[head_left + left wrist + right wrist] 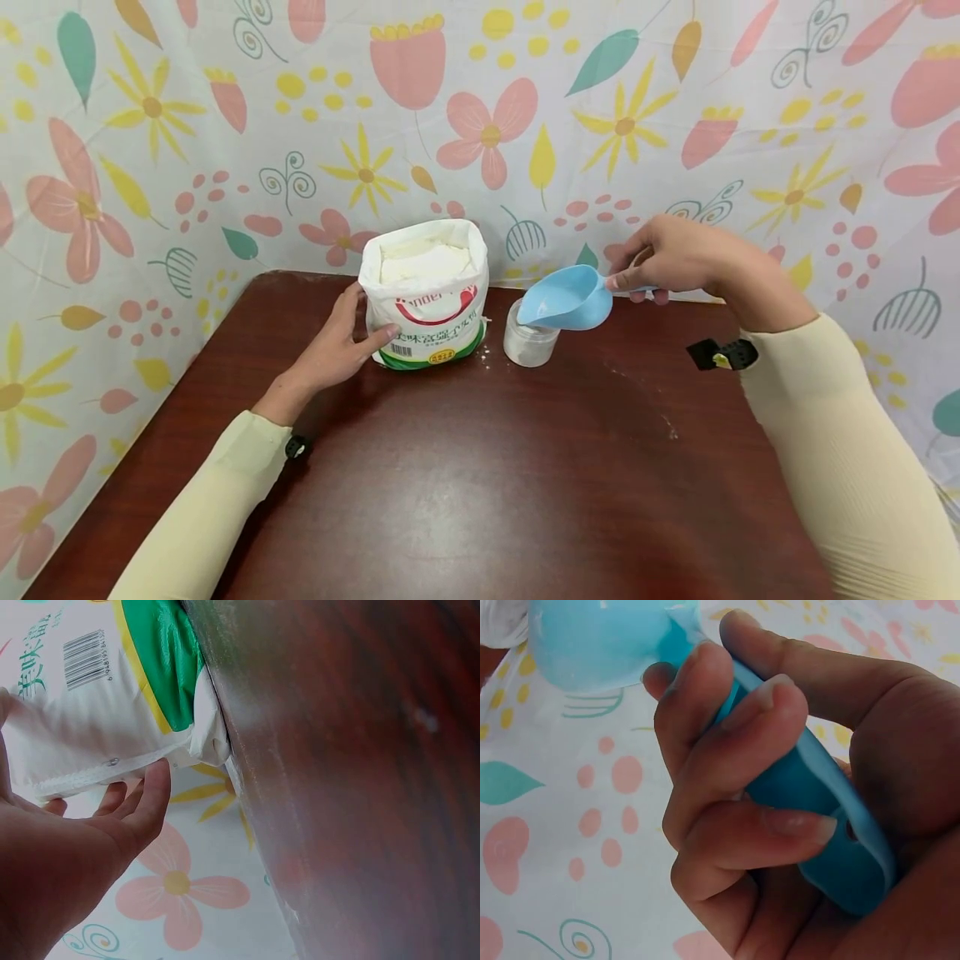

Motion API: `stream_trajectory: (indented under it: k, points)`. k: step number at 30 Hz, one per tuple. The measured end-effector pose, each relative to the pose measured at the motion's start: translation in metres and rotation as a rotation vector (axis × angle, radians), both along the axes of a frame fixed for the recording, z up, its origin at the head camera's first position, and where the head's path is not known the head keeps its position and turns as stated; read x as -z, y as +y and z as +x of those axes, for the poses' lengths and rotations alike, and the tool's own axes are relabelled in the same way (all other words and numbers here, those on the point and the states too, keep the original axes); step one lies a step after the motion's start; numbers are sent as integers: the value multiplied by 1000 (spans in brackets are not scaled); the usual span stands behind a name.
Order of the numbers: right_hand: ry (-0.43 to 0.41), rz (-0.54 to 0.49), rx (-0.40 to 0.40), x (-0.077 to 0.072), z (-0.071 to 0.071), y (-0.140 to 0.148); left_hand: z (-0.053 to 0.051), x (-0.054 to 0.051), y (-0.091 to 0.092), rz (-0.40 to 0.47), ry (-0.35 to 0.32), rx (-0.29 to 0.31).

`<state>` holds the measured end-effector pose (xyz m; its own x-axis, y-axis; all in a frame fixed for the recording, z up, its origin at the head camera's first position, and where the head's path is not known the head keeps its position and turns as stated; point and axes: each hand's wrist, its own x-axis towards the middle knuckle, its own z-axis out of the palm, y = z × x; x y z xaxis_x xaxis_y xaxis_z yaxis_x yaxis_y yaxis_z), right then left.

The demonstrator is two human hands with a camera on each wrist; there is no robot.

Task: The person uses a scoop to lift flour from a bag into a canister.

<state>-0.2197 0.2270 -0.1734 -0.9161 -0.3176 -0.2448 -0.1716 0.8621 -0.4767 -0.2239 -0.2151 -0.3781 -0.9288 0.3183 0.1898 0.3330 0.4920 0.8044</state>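
Note:
An open white bag of flour (423, 312) with a green base stands at the back of the table, flour showing at its mouth. My left hand (341, 346) grips its left side, thumb on the printed front and the other fingers around the side edge. In the left wrist view those fingers (154, 795) touch the bag's side seam. With my right hand (675, 258) I hold a light blue scoop (573, 300) by its handle (844, 847), fingers curled round it. The scoop tilts down to the left, its tip over a clear jar (528, 343) containing white powder.
The brown wooden table (480, 467) ends at its back edge against a flower-patterned cloth (300, 108). Spilled white specks (485, 354) lie between the bag and the jar. Faint powder marks (670, 427) show farther right on the table.

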Motion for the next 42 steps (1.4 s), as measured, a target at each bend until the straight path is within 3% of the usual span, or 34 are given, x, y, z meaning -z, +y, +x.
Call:
stream_trajectory:
  k: [7,15,31,42]
  points:
    - [25,-45,10,-8,13,8,-1,-2,0,12,5,10]
    - [41,-107,20,-22,17,6,-2,-2,0,10,7,2]
    - [106,-74,-8,-47,11,-18,-2,0,1,11,14,8]
    - [69,-103,21,-54,4,-42,-3,0,1,14,19,7]
